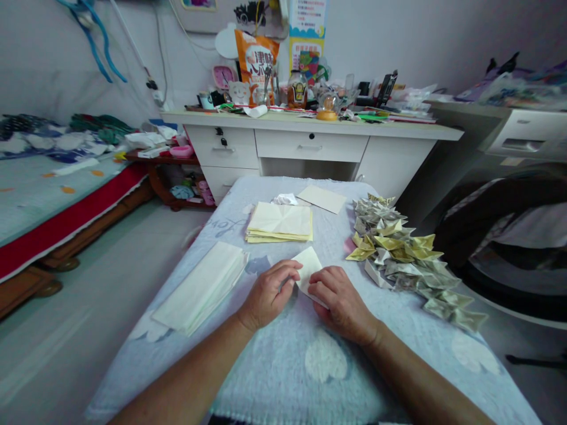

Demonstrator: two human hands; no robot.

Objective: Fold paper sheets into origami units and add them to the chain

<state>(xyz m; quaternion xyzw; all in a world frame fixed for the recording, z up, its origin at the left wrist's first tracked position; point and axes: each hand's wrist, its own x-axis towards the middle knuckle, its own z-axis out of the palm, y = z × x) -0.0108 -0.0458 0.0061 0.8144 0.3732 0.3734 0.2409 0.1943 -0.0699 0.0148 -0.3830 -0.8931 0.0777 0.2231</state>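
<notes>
Nearest, a bare stretch of the cloth-covered surface (266,378) is lying between the forearms, reaching to its near edge. Beyond it, around the middle of the surface, both hands are handling a small pale paper (309,258), apparently working a fold. Doing this well is probably a matter of matching edges and corners before pressing, one hand steadying while the other is running firmly along the crease; the soft cloth may be giving a little underneath.

The left hand (271,292) is curling loosely, thumb and forefinger leaving a narrow gap and their tips holding the paper's left side. The right hand (339,298) is bending its fingers over the paper's right side, gripping it; its thumb is mostly hiding.

To the left, a long white paper stack (201,286) is slanting along the left edge. Along the right edge, pointed folded pieces (401,248) are lying in an overlapping row towards the far right corner. Farther off, a creased square stack (279,218) is sitting ahead of the hands, and a single sheet (322,198) is resting near the far edge.
</notes>
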